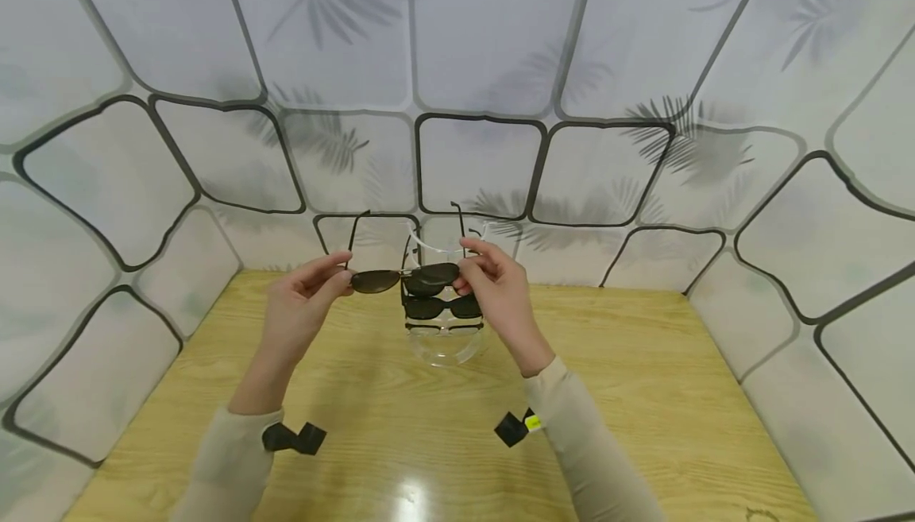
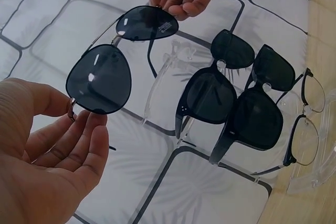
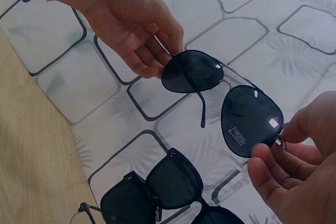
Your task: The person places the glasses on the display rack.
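A pair of dark aviator sunglasses (image 1: 376, 281) is held up between both hands, its temples unfolded and pointing away. My left hand (image 1: 303, 299) pinches the frame at the left hinge between thumb and fingers. At the opposite hinge my right hand (image 1: 498, 291) grips it the same way; small print shows on the lens (image 3: 252, 121) there. Just behind and below stands a clear display stand (image 1: 443, 359). It carries black sunglasses (image 2: 257, 108), another dark pair (image 2: 210, 95) above them, and half-rim eyeglasses (image 2: 304, 140) lowest down.
The stand rests on a wood-grain table (image 1: 386, 442) near its back edge. A patterned cloth wall (image 1: 479, 164) encloses the back and both sides. Black devices are strapped at the left wrist (image 1: 293, 438) and right wrist (image 1: 511, 429).
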Motion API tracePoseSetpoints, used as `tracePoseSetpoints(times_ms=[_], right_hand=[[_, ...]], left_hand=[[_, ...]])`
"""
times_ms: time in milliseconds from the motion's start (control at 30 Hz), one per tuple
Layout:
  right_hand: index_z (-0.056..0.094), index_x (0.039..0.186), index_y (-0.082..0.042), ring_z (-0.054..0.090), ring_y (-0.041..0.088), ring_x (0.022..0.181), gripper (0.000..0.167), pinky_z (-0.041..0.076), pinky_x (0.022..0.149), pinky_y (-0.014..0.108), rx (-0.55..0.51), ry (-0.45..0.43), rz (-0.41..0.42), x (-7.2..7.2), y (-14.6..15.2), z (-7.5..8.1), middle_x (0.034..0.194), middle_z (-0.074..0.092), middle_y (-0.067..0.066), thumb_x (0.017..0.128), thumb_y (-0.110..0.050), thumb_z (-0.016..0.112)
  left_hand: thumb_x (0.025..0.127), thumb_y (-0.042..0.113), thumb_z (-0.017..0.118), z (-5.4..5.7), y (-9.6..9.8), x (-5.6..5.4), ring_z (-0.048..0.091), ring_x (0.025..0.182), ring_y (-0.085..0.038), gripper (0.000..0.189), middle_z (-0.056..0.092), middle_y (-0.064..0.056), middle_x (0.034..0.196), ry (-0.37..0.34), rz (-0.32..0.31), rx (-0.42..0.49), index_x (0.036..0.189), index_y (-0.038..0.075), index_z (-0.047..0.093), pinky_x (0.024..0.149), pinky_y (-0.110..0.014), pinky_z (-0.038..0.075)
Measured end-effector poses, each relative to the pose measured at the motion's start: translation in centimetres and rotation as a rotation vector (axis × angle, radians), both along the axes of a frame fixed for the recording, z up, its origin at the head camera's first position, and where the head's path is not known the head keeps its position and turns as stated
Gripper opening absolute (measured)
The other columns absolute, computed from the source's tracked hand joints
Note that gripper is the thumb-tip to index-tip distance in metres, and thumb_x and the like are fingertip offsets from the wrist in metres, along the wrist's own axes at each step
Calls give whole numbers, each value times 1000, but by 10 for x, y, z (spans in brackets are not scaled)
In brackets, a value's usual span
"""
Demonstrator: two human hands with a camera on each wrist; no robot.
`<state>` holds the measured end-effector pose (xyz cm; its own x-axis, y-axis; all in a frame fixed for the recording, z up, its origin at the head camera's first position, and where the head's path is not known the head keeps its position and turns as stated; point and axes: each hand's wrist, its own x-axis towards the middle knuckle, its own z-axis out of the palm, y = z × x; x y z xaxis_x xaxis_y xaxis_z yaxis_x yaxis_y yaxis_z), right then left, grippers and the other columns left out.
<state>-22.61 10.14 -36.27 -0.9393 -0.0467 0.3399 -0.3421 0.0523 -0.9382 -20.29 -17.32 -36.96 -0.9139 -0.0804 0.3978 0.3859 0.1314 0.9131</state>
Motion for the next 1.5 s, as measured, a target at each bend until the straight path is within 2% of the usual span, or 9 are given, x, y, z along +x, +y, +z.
tracePoseSetpoints(times_ms=[167, 333, 500, 700, 900, 1067, 1300, 1500], right_hand=[[68, 138, -7, 71, 10, 73, 35, 65, 74, 37, -7, -14, -19, -1, 3, 1, 96, 76, 16, 104, -5, 63], [69, 136, -7, 70, 10, 71, 34, 65, 71, 31, -26, -27, -44, -3, 6, 4, 93, 76, 15, 103, -4, 63], [70, 134, -5, 71, 14, 70, 33, 62, 67, 24, -41, -30, -66, -7, 12, 5, 86, 75, 9, 101, -2, 63], [69, 135, -3, 70, 10, 67, 35, 61, 66, 24, -45, -30, -76, -10, 17, 4, 84, 75, 6, 101, -2, 62], [71, 134, -4, 69, 11, 66, 34, 61, 66, 24, -45, -33, -107, -14, 22, 2, 83, 75, 1, 101, -2, 61], [70, 134, -4, 69, 9, 66, 36, 61, 66, 23, -70, -48, -109, -16, 26, -1, 81, 73, -1, 100, 0, 60], [70, 135, -8, 70, 14, 70, 35, 62, 68, 23, -65, -64, -114, -18, 34, -4, 84, 74, 0, 102, -3, 60], [70, 137, -11, 71, 15, 72, 35, 63, 71, 26, -38, -82, -113, -18, 38, -4, 89, 75, 4, 104, -8, 60]], left_hand=[[101, 6, 71, 0, 4, -5, 74, 78, -2, 31, 76, 18, 91, -13, -16, -15, 130, -5, 71, 80, -19, 62], [102, 10, 71, 2, 7, -11, 74, 79, -1, 32, 76, 20, 91, -32, -28, -27, 132, -3, 70, 79, -17, 60], [103, 11, 70, 3, 12, -17, 73, 81, -2, 34, 75, 20, 92, -42, -54, -36, 134, -1, 70, 80, -18, 60], [102, 11, 70, 4, 16, -24, 75, 83, -6, 33, 75, 19, 91, -40, -56, -62, 133, 1, 71, 78, -18, 60], [102, 11, 70, 4, 21, -32, 74, 80, -3, 32, 75, 20, 90, -19, -74, -70, 132, 1, 72, 80, -19, 61], [102, 8, 71, 3, 26, -36, 73, 78, -4, 31, 75, 17, 89, -12, -91, -56, 131, 0, 72, 78, -20, 61], [101, 8, 71, 4, 35, -41, 72, 77, -2, 30, 79, 2, 95, -17, -84, -46, 130, -1, 73, 77, -20, 61], [100, 3, 71, 4, 39, -45, 71, 75, -1, 30, 76, 9, 89, -17, -83, -10, 129, -4, 73, 75, -19, 61]])
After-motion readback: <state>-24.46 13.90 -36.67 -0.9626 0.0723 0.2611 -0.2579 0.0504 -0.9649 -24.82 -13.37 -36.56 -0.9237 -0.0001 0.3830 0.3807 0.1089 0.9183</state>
